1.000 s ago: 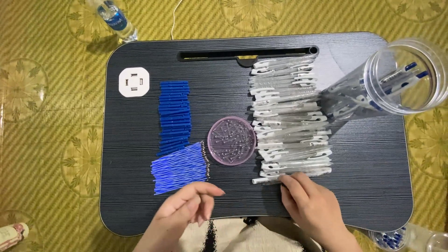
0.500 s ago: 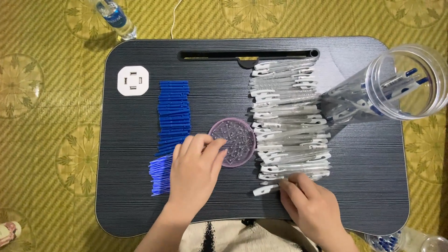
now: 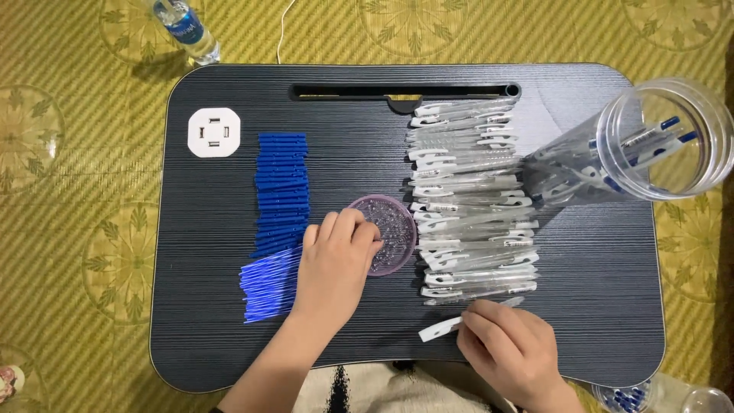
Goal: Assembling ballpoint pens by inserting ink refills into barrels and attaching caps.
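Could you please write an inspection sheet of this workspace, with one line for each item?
Surface: dark ribbed lap desk, slot at far edge.
Job's things: round purple dish of small springs; row of clear pen barrels with white clips; blue refills; one barrel pulled loose.
Clutter: clear plastic jar of pens; white socket block.
Hands: left hand fingers in dish; right hand grips loose barrel.
Cables: thin white cable beyond desk.
Surroundings: yellow patterned mat; water bottle.

Table point(image 3: 596, 306): matt black, fine ribbed grain. Pen barrels point(image 3: 474, 199): clear glossy plastic, white clips. Jar point(image 3: 650, 145): transparent, glossy plastic. Small dish point(image 3: 394, 229): purple, probably plastic.
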